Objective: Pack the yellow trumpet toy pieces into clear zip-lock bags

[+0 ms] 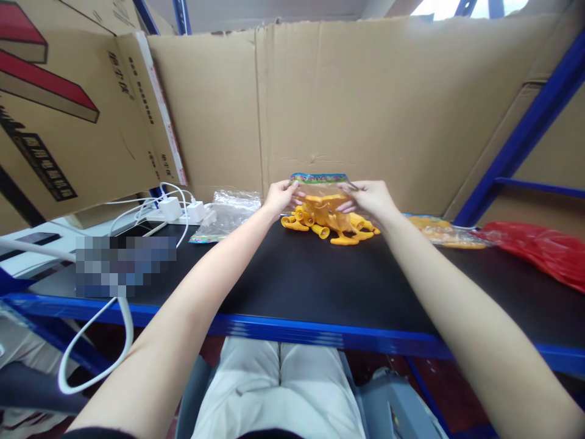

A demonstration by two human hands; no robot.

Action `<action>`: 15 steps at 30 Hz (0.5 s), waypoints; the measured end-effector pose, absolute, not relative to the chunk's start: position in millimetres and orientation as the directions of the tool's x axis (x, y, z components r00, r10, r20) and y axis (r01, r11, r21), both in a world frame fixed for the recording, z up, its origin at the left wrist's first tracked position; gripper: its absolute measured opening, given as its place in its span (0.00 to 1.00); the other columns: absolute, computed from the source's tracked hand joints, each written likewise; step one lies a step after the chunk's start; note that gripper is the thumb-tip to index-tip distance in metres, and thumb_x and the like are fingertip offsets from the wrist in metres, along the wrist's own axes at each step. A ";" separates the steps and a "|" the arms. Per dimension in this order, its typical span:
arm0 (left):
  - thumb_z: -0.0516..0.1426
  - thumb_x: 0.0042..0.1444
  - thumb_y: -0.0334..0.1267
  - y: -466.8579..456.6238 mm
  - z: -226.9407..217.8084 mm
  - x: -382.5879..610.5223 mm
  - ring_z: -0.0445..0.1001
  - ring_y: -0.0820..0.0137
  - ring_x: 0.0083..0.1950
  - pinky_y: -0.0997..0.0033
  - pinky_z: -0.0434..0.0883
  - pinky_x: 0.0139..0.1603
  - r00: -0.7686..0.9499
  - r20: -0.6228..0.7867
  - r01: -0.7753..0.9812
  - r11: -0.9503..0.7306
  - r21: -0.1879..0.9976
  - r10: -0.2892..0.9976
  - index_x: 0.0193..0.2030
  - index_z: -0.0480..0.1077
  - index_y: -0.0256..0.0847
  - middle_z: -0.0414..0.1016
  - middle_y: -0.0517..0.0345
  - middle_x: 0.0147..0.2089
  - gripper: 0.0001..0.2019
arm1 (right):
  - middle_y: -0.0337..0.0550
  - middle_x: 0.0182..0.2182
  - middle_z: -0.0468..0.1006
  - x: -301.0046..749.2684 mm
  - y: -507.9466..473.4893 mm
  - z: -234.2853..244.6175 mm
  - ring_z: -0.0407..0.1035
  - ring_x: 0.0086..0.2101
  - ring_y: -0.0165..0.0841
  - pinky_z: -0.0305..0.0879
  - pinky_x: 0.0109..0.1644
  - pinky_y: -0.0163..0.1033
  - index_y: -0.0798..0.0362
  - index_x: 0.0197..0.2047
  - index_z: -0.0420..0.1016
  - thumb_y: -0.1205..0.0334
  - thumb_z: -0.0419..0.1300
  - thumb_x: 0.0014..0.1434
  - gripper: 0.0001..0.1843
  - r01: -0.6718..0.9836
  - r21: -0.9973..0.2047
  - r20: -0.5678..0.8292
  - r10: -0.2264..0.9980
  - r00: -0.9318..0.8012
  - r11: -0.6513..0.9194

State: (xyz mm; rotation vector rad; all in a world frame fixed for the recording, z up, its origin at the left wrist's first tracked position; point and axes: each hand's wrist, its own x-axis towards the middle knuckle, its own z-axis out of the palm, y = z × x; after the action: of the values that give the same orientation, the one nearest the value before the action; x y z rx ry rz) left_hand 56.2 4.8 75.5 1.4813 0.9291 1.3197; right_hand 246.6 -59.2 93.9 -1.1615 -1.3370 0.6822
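Between my two hands a clear plastic bag (319, 178) with a blue, patterned top edge is held up by its sides. My left hand (280, 199) pinches the left side near the top, and my right hand (371, 200) grips the right side. Through the see-through film, orange-yellow plastic pieces (321, 232) show; several lie in a pile on the black shelf below and around the bag. Whether some of them are inside the bag, I cannot tell.
Flat clear bags (223, 216) lie left of the pile. At right are a filled bag (441, 231) and a red plastic bag (534, 247). White chargers and cables (171, 208) sit at left. Cardboard (388, 110) stands behind; a blue rail (320, 332) edges the black shelf (320, 280).
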 end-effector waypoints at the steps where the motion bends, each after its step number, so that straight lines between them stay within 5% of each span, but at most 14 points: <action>1: 0.53 0.60 0.42 5.1 76.9 56.9 0.72 0.80 0.21 0.84 0.65 0.20 0.135 0.307 -0.048 -0.303 0.952 0.942 0.46 0.69 0.34 0.78 0.52 0.35 0.15 | 0.48 0.23 0.76 244.8 -59.0 100.4 0.73 0.21 0.36 0.73 0.22 0.35 0.60 0.34 0.75 0.52 0.67 0.46 0.19 0.211 -0.920 0.368 0.913 0.175 0.331; 9: 0.53 0.59 0.46 7.1 82.3 52.7 0.75 0.79 0.26 0.85 0.65 0.22 0.076 0.363 -0.104 -0.355 0.929 0.929 0.51 0.67 0.38 0.76 0.50 0.44 0.17 | 0.48 0.30 0.76 229.6 -46.0 125.4 0.75 0.27 0.33 0.73 0.27 0.32 0.61 0.33 0.73 0.62 0.63 0.53 0.09 0.220 -0.883 0.460 0.859 0.224 0.415; 15: 0.56 0.56 0.48 8.3 67.1 41.4 0.75 0.73 0.24 0.77 0.67 0.23 0.175 0.227 -0.075 -0.217 0.973 0.958 0.62 0.50 0.39 0.77 0.48 0.38 0.31 | 0.48 0.33 0.77 213.5 -43.7 132.6 0.74 0.26 0.29 0.71 0.26 0.29 0.59 0.37 0.73 0.60 0.60 0.55 0.10 0.259 -0.883 0.444 0.875 0.193 0.392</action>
State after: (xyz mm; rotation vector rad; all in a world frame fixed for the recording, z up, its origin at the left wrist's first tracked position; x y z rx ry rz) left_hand 41.4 8.3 67.1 1.4106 0.9170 1.2548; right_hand 213.5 -43.7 132.6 -1.1317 -1.3470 0.5966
